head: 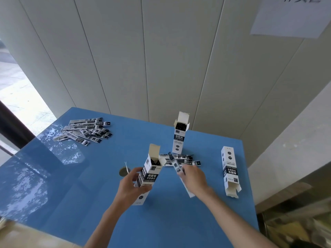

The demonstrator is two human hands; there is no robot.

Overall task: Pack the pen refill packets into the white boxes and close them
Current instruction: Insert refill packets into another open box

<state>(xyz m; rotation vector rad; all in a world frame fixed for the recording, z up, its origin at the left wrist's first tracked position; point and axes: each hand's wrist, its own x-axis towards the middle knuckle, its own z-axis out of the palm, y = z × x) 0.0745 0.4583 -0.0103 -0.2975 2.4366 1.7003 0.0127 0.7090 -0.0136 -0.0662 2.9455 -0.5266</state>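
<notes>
My left hand (131,185) grips a tall white box (149,173) standing tilted on the blue table, its top flap open with dark packets inside. My right hand (194,178) pinches a pen refill packet (174,162), held slanted just right of that box's mouth. A second open box (180,136) stands upright behind, filled with refills. A third white box (229,171) lies on its side at the right, its flap open toward me. A few packets (182,159) lie flat between the two standing boxes. A larger pile of packets (86,132) sits at the far left.
The blue table (107,176) has a round grommet hole (123,171) just left of my left hand. A white panelled wall (161,59) stands behind the table. Its right edge borders a pale ledge (286,149). Glare covers the table's left side.
</notes>
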